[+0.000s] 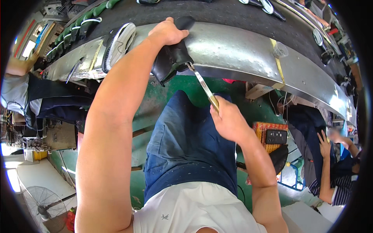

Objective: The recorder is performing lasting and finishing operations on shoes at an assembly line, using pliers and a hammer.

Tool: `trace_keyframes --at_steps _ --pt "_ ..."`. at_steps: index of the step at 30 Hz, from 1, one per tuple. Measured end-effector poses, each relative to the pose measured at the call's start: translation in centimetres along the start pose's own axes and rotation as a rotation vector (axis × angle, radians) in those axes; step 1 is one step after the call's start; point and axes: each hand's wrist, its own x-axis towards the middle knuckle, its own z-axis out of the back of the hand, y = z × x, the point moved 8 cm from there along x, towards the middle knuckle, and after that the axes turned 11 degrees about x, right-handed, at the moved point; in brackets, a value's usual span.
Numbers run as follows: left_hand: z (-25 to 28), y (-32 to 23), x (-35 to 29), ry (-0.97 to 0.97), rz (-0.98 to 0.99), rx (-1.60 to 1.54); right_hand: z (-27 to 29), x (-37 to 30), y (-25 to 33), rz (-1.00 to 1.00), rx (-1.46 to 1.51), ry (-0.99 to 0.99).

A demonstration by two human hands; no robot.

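Up at the metal ledge, my left hand is closed around a black shoe, its dark sole end pointing away from me and its opening hanging over the near edge. Wrapped by my right hand is a long, slim metal tool with a brass-coloured handle. The tool's narrow tip touches the shoe's near end, by the opening; whether it is hooked inside cannot be made out. Left of my forearm, a white shoe with a dark sole lies on the ledge.
Beyond the metal ledge runs a dark conveyor belt with shoes. Green shoe lasts line its left side. A clear cup stands on the ledge. A phone lies at right; a fan stands lower left. People work on both sides.
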Motion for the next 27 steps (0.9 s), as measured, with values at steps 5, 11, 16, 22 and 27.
trace_keyframes --at_steps 5,11,16,22,27 --pt "0.4 -1.4 -1.3 0.097 -0.010 0.038 -0.2 -1.4 -0.3 -0.036 -0.019 -0.051" --pt "0.1 -0.8 -1.2 0.094 -0.036 0.027 1.6 0.7 -0.3 0.221 -0.275 -0.049" --pt "-0.1 -0.9 -1.5 0.111 -0.027 0.033 2.1 1.5 0.7 0.265 -0.478 -0.120" --pt "-0.1 -1.4 -2.1 0.096 -0.042 0.082 2.7 2.5 0.8 0.207 -0.384 -0.025" --pt "-0.4 -1.8 -2.3 0.095 -0.051 0.097 2.1 3.5 0.7 0.247 -0.520 -0.119"
